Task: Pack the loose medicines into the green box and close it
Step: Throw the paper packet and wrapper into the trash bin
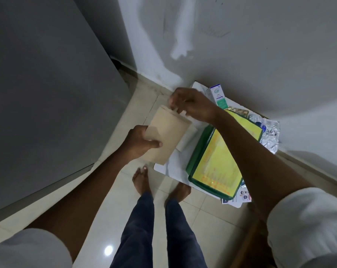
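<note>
My left hand grips the lower corner of a tan paper envelope, held above the floor. My right hand pinches something white at the envelope's open top edge. Under my right forearm lies the green box, open, with its yellow-lined lid and yellow-lined base showing. Loose medicines lie around it: a white and green carton, a gold blister strip, silver blister packs and printed packets by the box's near end.
The box rests on a white sheet over a low surface against the wall. A grey fridge-like cabinet stands at the left. My bare feet and trouser legs are on the tiled floor below.
</note>
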